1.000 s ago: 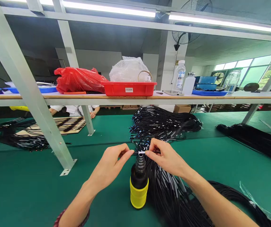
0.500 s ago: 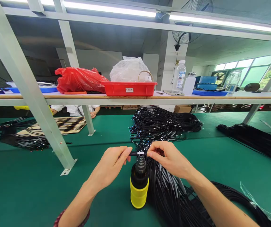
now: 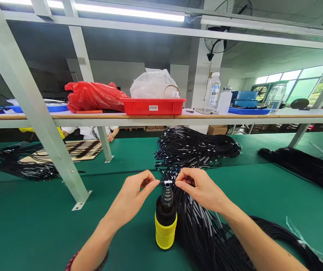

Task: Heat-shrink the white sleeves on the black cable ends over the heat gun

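Note:
Between my two hands a thin black cable [image 3: 168,182] with a white sleeve or label on it is stretched level. My left hand [image 3: 135,194] pinches its left end, and my right hand [image 3: 197,186] pinches it on the right. Just under the white part is the ribbed nozzle of an upright hot air gun [image 3: 165,222], with a yellow and black body. Right of the gun lies a thick bundle of black cables [image 3: 203,226] with grey sections. Behind my hands, another pile of black cables [image 3: 195,146] has white and blue tips.
A shelf [image 3: 150,122] crosses above the green table [image 3: 116,241], carrying a red bin [image 3: 154,107], a red plastic bag [image 3: 93,97] and bottles. A metal post [image 3: 51,124] stands at left. More cables [image 3: 302,165] lie at right. A co-worker's hand [image 3: 112,135] shows behind the shelf.
The fingers of my left hand have shifted slightly right along the cable, closer to the white part. My right hand stays in place. One ceiling light has gone dark.

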